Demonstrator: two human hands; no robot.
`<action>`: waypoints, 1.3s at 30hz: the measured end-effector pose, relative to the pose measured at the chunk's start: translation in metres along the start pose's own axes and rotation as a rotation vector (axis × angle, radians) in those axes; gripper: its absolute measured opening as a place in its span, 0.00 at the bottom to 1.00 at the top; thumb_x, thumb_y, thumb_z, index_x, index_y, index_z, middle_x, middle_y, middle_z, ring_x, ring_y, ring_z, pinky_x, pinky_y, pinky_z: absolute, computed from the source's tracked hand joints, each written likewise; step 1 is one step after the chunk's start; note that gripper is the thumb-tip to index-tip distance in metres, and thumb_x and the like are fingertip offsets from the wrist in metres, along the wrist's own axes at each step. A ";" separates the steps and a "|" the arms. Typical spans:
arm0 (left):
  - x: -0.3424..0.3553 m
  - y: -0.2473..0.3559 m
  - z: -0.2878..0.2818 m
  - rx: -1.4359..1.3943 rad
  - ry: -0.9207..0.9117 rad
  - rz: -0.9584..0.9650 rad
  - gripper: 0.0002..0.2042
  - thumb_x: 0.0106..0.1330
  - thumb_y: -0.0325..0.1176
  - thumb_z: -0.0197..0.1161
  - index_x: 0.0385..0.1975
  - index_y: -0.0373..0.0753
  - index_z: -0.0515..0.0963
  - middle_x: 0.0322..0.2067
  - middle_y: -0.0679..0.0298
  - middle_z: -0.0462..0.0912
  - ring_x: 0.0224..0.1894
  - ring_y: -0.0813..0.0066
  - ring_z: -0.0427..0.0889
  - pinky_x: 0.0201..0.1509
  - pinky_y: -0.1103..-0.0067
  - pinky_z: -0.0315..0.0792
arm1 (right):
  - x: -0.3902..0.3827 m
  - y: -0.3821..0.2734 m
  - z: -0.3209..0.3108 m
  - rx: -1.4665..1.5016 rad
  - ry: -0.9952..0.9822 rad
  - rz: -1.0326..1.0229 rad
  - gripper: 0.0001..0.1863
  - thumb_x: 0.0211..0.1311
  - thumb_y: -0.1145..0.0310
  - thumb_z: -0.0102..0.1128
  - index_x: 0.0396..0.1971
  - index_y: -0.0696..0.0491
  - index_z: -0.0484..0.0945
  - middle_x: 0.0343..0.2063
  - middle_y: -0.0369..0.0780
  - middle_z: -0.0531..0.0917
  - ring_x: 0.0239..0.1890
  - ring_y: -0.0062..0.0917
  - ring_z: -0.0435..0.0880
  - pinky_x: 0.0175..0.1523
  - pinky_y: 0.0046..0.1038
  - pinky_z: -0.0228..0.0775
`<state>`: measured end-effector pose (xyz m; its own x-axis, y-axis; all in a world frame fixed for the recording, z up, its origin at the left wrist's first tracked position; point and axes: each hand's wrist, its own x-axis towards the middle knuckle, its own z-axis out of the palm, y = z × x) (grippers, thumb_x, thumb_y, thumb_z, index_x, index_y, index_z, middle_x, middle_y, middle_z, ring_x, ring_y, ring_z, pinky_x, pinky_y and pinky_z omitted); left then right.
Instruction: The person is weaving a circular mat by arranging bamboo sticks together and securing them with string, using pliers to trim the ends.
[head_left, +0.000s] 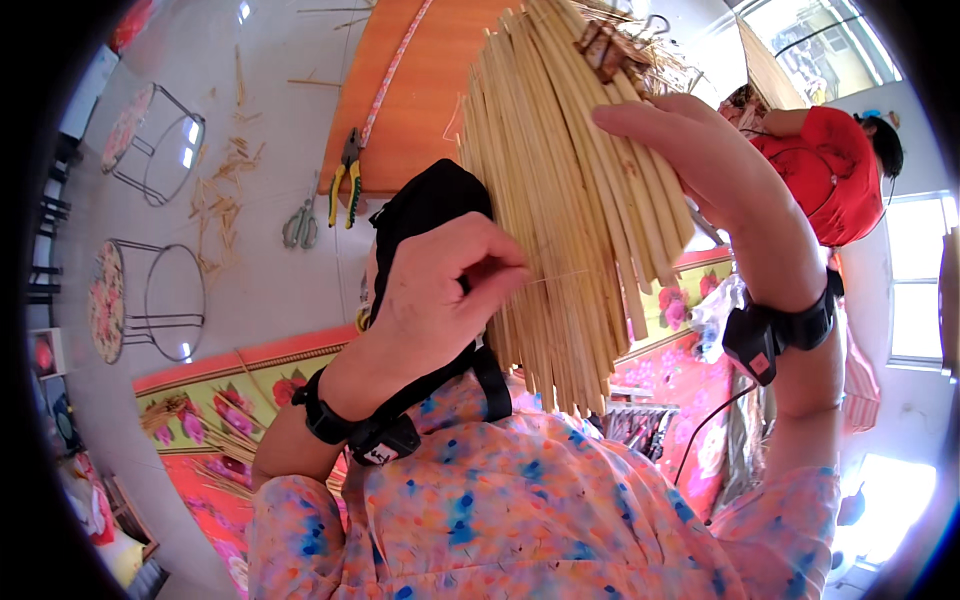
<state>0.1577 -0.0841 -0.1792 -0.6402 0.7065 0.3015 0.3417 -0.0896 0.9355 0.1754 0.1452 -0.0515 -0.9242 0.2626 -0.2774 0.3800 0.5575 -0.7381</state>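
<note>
Right fingers (pixel 635 122) held the stalks (pixel 540 200) by one edge; left fingers (pixel 498 287) were pinched narrow. They seemed light, stiff, snappable, best gripped broadly.

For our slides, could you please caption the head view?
Right hand holding a row of pale stalks, left hand in a pinch before them, pliers and scissors beyond.

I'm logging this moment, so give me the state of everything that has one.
Pale stalks: side by side, held by the right hand
Left hand: thumb and forefinger curled together
Rusty clip: on the stalks, apparently clamped
Pliers: handles spread
Scissors: blades apparently shut
Measuring tape: laid out straight
Two floral stools: upright
Stalk pieces: scattered
</note>
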 end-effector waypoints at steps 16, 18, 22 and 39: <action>0.020 -0.024 0.051 -0.171 0.109 0.231 0.07 0.56 0.18 0.64 0.32 0.34 0.75 0.28 0.58 0.76 0.28 0.62 0.79 0.31 0.75 0.72 | -0.122 0.013 0.061 0.381 0.135 0.033 0.37 0.56 0.71 0.64 0.66 0.61 0.59 0.56 0.44 0.75 0.59 0.27 0.75 0.58 0.30 0.71; 0.019 -0.020 0.044 -0.208 0.062 0.202 0.06 0.58 0.18 0.62 0.32 0.33 0.74 0.29 0.57 0.76 0.30 0.59 0.79 0.32 0.72 0.72 | -0.125 0.020 0.071 0.091 0.239 0.007 0.29 0.55 0.77 0.62 0.58 0.62 0.66 0.49 0.45 0.80 0.52 0.26 0.80 0.54 0.28 0.74; 0.017 -0.011 0.019 -0.062 -0.105 0.148 0.04 0.60 0.21 0.60 0.32 0.33 0.73 0.29 0.54 0.76 0.31 0.53 0.78 0.34 0.70 0.71 | -0.119 0.018 0.084 -0.207 0.422 -0.007 0.14 0.56 0.76 0.60 0.43 0.64 0.76 0.31 0.46 0.87 0.36 0.26 0.88 0.41 0.25 0.78; -0.011 -0.038 -0.014 -1.213 0.027 -0.211 0.09 0.68 0.35 0.62 0.42 0.39 0.73 0.52 0.59 0.74 0.58 0.62 0.74 0.63 0.62 0.68 | -0.092 0.062 0.103 0.149 0.044 -0.612 0.51 0.51 0.47 0.73 0.67 0.62 0.58 0.64 0.56 0.63 0.64 0.48 0.68 0.65 0.40 0.64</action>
<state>0.1423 -0.0983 -0.2151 -0.6242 0.7729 0.1139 -0.6211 -0.5794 0.5278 0.2798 0.0741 -0.1348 -0.9687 -0.0355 0.2457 -0.2299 0.5018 -0.8339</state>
